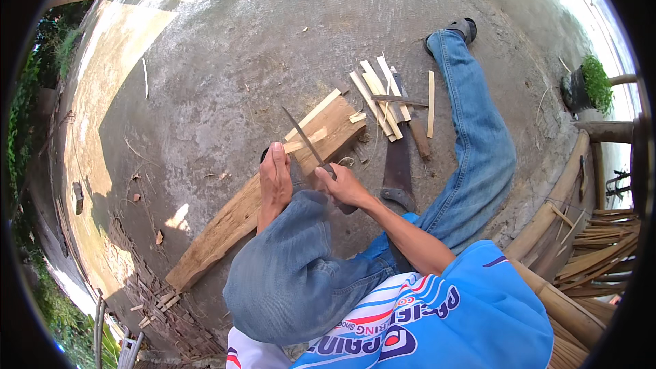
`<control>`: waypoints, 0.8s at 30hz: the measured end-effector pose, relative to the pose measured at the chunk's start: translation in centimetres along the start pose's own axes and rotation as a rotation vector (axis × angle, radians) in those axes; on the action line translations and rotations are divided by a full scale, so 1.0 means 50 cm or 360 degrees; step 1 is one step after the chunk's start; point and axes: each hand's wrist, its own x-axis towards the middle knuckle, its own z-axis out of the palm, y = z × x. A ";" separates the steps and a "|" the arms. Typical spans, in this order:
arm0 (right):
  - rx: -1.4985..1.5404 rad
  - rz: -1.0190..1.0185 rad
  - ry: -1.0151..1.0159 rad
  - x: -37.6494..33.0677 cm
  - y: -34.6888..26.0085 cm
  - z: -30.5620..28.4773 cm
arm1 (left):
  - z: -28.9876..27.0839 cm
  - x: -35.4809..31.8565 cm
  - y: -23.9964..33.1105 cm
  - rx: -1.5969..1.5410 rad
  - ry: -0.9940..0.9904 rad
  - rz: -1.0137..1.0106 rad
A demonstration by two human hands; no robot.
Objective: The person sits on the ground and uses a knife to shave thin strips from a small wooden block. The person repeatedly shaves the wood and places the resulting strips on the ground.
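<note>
On the grey concrete floor (pixel 225 55) a long brown wooden plank (pixel 253 208) lies slanting from lower left up toward the middle. At its upper end the left hand (pixel 275 181) has its fingers clamped on a thin pale bamboo strip (pixel 305 142) that rests on the plank. The right hand (pixel 345 186), just beside it, has its fingers closed round the handle of a long dark-bladed knife (pixel 309 142), whose blade slants up and left across the strip. Both hands work above the person's bent knee in blue jeans (pixel 294 266). Near the plank's upper end, a pile of pale split bamboo slats (pixel 380 96) lies on the floor, with a dark-handled handsaw (pixel 398 167) below it.
</note>
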 end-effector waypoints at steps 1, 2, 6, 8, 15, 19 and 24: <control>-0.0177 -0.0110 0.0059 -0.009 -0.007 -0.005 | -0.009 0.005 0.000 -0.0072 0.0004 -0.0041; -0.0220 -0.0088 0.0056 -0.015 -0.035 -0.006 | -0.015 0.004 -0.003 -0.0142 0.0017 -0.0091; -0.0389 -0.0395 0.0175 -0.056 -0.069 0.018 | -0.007 -0.027 -0.024 -0.0117 0.0042 -0.0175; -0.0490 -0.0684 0.0267 -0.064 -0.056 0.032 | -0.013 -0.020 -0.065 0.0195 0.0123 -0.0081; -0.0407 0.0006 0.0188 -0.029 0.027 -0.012 | -0.019 -0.009 -0.005 0.0480 -0.0001 -0.0071; -0.0351 -0.0121 0.0043 -0.074 -0.088 0.012 | -0.006 -0.009 -0.018 0.0531 0.0040 0.0128; -0.0090 0.0052 0.0007 -0.037 -0.067 -0.005 | 0.001 -0.014 -0.036 0.0446 -0.0073 -0.0079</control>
